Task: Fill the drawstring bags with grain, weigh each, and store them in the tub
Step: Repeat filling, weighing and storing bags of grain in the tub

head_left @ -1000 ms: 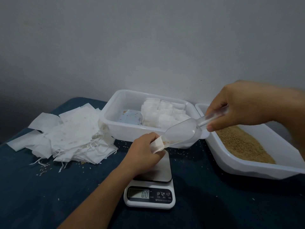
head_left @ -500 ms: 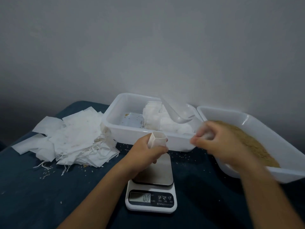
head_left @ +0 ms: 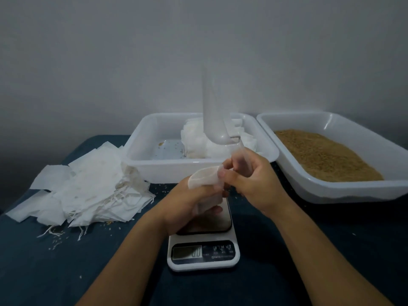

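Here both hands' fingers grip: left hand (head_left: 189, 199) the drawstring bag (head_left: 204, 178), right hand (head_left: 249, 180) the scoop (head_left: 215, 120); scale (head_left: 203, 253) lettering unreadable.

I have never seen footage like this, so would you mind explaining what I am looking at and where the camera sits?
There is no machine here: a person works with bare hands, and the one camera is worn on their head, looking forward and down.

The left hand grips a small white drawstring bag, held above a kitchen scale. The right hand pinches the bag's rim while also holding a clear plastic scoop, which points upward.

On the dark blue tabletop lie a pile of empty bags on the left, a white tub with filled bags in the middle, and a second tub of brown grain on the right. Loose grains are scattered about.
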A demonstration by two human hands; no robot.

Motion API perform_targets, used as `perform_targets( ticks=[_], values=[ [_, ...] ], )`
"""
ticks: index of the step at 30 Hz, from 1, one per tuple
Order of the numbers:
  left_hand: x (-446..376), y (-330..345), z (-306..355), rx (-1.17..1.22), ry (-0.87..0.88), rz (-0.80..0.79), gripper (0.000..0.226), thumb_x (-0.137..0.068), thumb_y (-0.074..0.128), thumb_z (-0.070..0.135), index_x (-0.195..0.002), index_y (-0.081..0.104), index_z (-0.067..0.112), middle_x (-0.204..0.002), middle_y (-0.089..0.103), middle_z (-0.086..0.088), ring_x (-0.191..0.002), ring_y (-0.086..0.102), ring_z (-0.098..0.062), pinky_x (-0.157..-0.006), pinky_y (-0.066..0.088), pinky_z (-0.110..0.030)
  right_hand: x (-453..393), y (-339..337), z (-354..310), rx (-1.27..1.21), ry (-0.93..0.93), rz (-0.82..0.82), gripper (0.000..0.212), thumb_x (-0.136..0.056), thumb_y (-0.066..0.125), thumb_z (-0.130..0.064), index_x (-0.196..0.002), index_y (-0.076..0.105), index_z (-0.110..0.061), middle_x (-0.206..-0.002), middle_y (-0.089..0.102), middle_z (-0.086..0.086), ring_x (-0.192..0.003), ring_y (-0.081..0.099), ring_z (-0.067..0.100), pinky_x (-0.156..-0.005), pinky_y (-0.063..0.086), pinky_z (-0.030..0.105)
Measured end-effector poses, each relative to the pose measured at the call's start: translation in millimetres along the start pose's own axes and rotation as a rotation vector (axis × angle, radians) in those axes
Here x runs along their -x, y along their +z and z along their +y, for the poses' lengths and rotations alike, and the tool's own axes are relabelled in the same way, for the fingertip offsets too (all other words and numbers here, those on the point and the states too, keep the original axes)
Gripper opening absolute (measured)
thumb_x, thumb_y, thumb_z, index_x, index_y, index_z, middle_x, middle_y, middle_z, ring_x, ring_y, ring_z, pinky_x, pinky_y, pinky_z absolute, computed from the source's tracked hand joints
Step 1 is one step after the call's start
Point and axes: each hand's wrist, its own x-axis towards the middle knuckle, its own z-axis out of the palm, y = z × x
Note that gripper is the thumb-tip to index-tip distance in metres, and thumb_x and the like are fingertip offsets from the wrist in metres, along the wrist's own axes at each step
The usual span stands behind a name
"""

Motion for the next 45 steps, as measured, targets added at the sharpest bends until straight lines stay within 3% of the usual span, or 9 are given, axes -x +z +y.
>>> perform_targets(
  ticks=[5,13,17,21,25,31,37,41,45],
  values=[
    [-6,-3,-3,-0.129,0.104,0.317,0.022,-0.103,0.063,0.031,-0.115,0.079,0.023,-0.115,0.078,-0.010,-0.113,0.072,-0.032,-0.092,0.060,-0.038,1,-3,7,0.032,-0.023,0.118,0.027,-0.085,0.080,-0.032,-0.079,0.057,-0.019,-0.082,0.065,-0.005,-0.080,0.063,0.010,-0.074,0.058,0.035],
    [-7,-3,-6,-0.370,0.248,0.460,0.020,-0.102,0.065,0.034,-0.100,0.082,0.025,-0.096,0.080,-0.003,-0.092,0.077,-0.021,-0.080,0.062,-0.030,3,-2,18,0.096,0.027,0.107,0.034,-0.087,0.083,-0.044,-0.087,0.061,-0.017,-0.087,0.066,0.011,-0.086,0.068,0.033,-0.076,0.060,0.042],
    [-8,-7,-8,-0.398,0.260,0.477,0.019,-0.098,0.067,0.041,-0.099,0.082,0.030,-0.095,0.080,0.002,-0.089,0.076,-0.012,-0.075,0.059,-0.024,4,5,21,0.162,0.018,0.134,0.034,-0.088,0.084,-0.028,-0.084,0.056,-0.010,-0.081,0.064,0.013,-0.077,0.066,0.031,-0.073,0.059,0.047],
    [-9,-12,-11,-0.299,0.195,0.362,0.021,-0.095,0.071,0.041,-0.113,0.079,0.033,-0.110,0.080,0.000,-0.106,0.076,-0.022,-0.091,0.062,-0.042,5,7,20,0.115,-0.018,0.190,0.031,-0.088,0.079,-0.030,-0.095,0.062,-0.005,-0.089,0.069,0.015,-0.087,0.068,0.037,-0.077,0.059,0.054],
    [-10,-13,-13,-0.385,0.222,0.395,0.015,-0.095,0.075,0.034,-0.106,0.081,0.026,-0.099,0.080,-0.004,-0.099,0.076,-0.031,-0.091,0.061,-0.054,4,4,20,0.097,-0.044,0.215,0.033,-0.088,0.079,-0.030,-0.098,0.062,-0.003,-0.093,0.069,0.019,-0.089,0.068,0.040,-0.079,0.059,0.060],
    [-11,-17,-12,-0.527,0.298,0.455,0.008,-0.097,0.074,0.032,-0.095,0.078,0.025,-0.087,0.078,0.003,-0.082,0.073,-0.015,-0.073,0.059,-0.026,4,0,23,0.075,0.005,0.162,0.032,-0.090,0.081,-0.033,-0.104,0.064,-0.009,-0.099,0.073,0.013,-0.095,0.073,0.032,-0.082,0.061,0.057],
    [-13,-21,-17,-0.609,0.283,0.425,0.023,-0.094,0.072,0.044,-0.099,0.077,0.022,-0.091,0.077,0.001,-0.087,0.073,-0.022,-0.077,0.061,-0.036,5,7,27,0.147,0.040,0.159,0.039,-0.086,0.086,-0.027,-0.104,0.063,-0.002,-0.095,0.073,0.015,-0.092,0.071,0.037,-0.081,0.059,0.058],
    [-11,-22,-15,-0.530,0.239,0.342,0.021,-0.091,0.076,0.040,-0.111,0.075,0.032,-0.104,0.079,0.007,-0.097,0.076,-0.012,-0.082,0.059,-0.023,5,9,28,0.145,0.055,0.163,0.033,-0.089,0.084,-0.021,-0.105,0.063,-0.001,-0.097,0.073,0.018,-0.093,0.071,0.038,-0.083,0.058,0.059],
    [-8,-30,-10,-0.537,0.202,0.355,0.022,-0.084,0.082,0.028,-0.104,0.075,0.033,-0.101,0.079,0.002,-0.096,0.077,-0.019,-0.081,0.063,-0.032,9,17,30,0.159,0.121,0.117,0.028,-0.086,0.087,-0.023,-0.093,0.062,-0.011,-0.090,0.074,0.009,-0.087,0.072,0.029,-0.084,0.059,0.056]
  ],
)
